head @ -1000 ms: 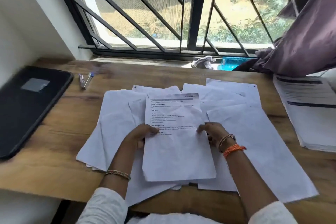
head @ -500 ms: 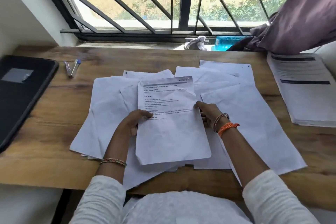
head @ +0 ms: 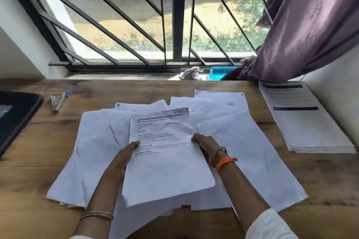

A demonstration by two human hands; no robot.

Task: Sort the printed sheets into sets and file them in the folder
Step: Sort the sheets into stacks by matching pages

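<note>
Home study nook: wooden desk [head: 29,161] by barred window [head: 174,25], purple curtain [head: 310,25], loose printed sheets [head: 252,151].

wooden desk [head: 29,161] | two pens [head: 58,102] far left, touching | purple curtain [head: 310,25] upper right | crumpled cloth [head: 191,73] and blue box [head: 221,72] on sill | barred window [head: 155,25] behind

White textured sleeves [head: 270,225], gold bangles on the left wrist [head: 97,215], orange thread band on the right wrist [head: 225,162].
</note>
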